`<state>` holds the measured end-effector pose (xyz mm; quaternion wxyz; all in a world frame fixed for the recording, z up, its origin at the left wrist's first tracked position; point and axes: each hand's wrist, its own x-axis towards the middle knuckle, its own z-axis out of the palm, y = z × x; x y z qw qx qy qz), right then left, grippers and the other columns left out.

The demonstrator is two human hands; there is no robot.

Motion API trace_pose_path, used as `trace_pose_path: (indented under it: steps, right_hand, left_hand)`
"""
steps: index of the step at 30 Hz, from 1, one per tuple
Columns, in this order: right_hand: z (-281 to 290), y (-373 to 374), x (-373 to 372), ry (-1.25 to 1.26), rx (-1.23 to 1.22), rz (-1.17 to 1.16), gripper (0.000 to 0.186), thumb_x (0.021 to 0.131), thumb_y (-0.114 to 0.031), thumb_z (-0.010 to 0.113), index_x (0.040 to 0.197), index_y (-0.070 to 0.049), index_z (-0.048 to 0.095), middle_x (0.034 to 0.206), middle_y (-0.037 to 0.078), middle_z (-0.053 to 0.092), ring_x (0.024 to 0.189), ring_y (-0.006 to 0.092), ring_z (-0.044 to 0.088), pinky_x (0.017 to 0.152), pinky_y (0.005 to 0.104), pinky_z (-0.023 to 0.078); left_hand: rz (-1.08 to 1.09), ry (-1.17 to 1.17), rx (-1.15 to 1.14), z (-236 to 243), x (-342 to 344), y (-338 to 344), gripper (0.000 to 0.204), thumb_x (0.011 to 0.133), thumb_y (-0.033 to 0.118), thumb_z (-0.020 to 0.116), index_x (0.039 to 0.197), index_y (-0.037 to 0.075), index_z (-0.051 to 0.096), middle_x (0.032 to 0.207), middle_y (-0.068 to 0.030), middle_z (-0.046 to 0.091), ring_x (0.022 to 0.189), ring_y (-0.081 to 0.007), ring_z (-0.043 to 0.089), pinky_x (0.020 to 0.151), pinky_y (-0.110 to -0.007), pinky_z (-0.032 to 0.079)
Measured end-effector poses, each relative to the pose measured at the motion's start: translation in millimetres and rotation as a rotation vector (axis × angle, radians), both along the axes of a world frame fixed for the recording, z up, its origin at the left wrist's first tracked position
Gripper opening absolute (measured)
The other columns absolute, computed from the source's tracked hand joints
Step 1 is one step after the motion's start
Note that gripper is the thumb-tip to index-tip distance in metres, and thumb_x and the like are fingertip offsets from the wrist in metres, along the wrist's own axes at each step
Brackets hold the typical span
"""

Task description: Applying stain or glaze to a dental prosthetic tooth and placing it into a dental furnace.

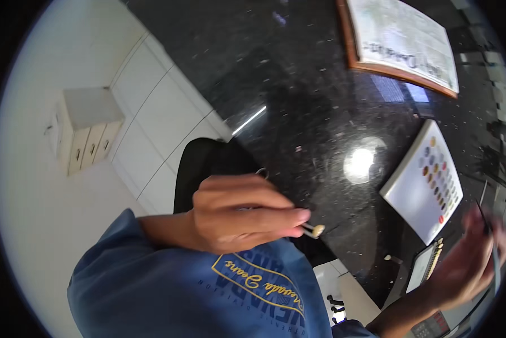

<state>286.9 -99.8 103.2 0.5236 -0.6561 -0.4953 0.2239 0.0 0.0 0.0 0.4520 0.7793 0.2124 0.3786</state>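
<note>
My left hand (pixel 247 214) is closed on a small metal holder, with a little cream tooth-like piece (pixel 318 231) at its tip, low over the near edge of the black glossy tabletop (pixel 298 96). My right hand (pixel 473 253) is at the far right, smeared by motion, beside a thin dark object (pixel 484 214); whether it grips this I cannot tell. Close to that hand lie a white palette (pixel 411 191) with rows of coloured dots, a tray (pixel 419 265) edged with a row of small cream tabs, and a small pale piece (pixel 392 258).
A wooden-framed board with a white sheet (pixel 402 34) lies at the back right. A black chair (pixel 193 158) is tucked by the table edge. A white drawer cabinet (pixel 92 129) stands on the left beside the tiled floor. A keypad device (pixel 430 327) shows at bottom right.
</note>
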Motion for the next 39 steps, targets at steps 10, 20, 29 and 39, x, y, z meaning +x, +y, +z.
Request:
trace_pose_path:
  steps: [10, 20, 29, 39]
  right_hand:
    - [-47.5, -25.5, -134.7, -0.025, 0.026, -0.100, 0.034, 0.084, -0.034, 0.067, 0.085, -0.010, 0.043, 0.060, 0.006, 0.052, 0.046, 0.0096, 0.049, 0.047, 0.0199, 0.034]
    - [-47.8, -23.4, -132.3, -0.097, -0.096, 0.038, 0.026, 0.086, -0.028, 0.064, 0.086, -0.010, 0.044, 0.063, 0.007, 0.056, 0.052, 0.0119, 0.053, 0.051, 0.0212, 0.037]
    - [-46.8, -23.5, -132.6, -0.100, -0.135, 0.060, 0.024, 0.087, -0.025, 0.063, 0.088, -0.011, 0.044, 0.065, 0.008, 0.057, 0.054, 0.0119, 0.054, 0.052, 0.0217, 0.038]
    - [-44.7, -24.2, -130.3, -0.116, -0.144, 0.110, 0.022, 0.087, -0.022, 0.062, 0.088, -0.010, 0.044, 0.066, 0.008, 0.057, 0.055, 0.0122, 0.054, 0.052, 0.0218, 0.038]
  left_hand:
    - [0.056, -0.076, -0.028, -4.3, -3.4, -4.0, 0.035, 0.058, 0.002, 0.080, 0.092, -0.001, 0.070, 0.069, -0.0111, 0.065, 0.051, -0.0163, 0.058, 0.043, -0.023, 0.044]
    - [0.006, -0.047, -0.034, -2.4, -4.0, -2.3, 0.037, 0.059, 0.001, 0.080, 0.095, 0.000, 0.069, 0.074, -0.0097, 0.065, 0.054, -0.0169, 0.059, 0.045, -0.024, 0.046]
    - [-0.038, 0.008, -0.047, 0.7, -7.0, 0.4, 0.042, 0.060, 0.001, 0.081, 0.100, 0.003, 0.068, 0.079, -0.0077, 0.064, 0.058, -0.0166, 0.060, 0.048, -0.024, 0.049]
    - [-0.033, -0.010, -0.047, 1.4, -6.5, -0.7, 0.042, 0.060, 0.001, 0.081, 0.100, 0.002, 0.068, 0.079, -0.0084, 0.065, 0.058, -0.0166, 0.060, 0.048, -0.024, 0.048]
